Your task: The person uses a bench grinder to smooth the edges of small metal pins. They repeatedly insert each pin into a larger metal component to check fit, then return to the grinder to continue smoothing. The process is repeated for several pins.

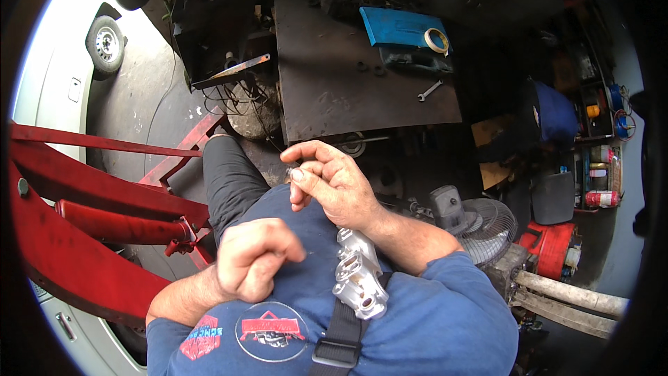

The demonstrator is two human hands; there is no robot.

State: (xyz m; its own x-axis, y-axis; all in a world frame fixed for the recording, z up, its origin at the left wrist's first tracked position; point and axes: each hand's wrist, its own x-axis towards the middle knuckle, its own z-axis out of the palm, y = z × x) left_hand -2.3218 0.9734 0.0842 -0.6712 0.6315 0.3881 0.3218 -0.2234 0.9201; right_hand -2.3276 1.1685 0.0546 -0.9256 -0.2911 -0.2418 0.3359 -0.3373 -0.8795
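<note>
My right hand point(335, 184) is raised in front of my chest, its thumb and fingertips pinched together. Something tiny may be between the tips, but it is too small to name. Lower and to the left, my left hand point(256, 259) is curled closed and slightly smeared by motion; whatever its fingers hold, if anything, is hidden. A silver cast-metal part point(360, 275) with round bores lies against my blue shirt, below the right wrist and over a black strap point(341, 338). Neither hand's fingers touch that casting.
Ahead stands a dark metal-topped table point(334, 90) bearing a wrench point(430, 90), a tape roll point(436, 41) and a blue panel point(390, 26). Red machine beams point(83, 237) are at my left. A fan point(487, 230) stands right, near stocked shelves point(597, 111). A vehicle wheel point(106, 43) shows far left.
</note>
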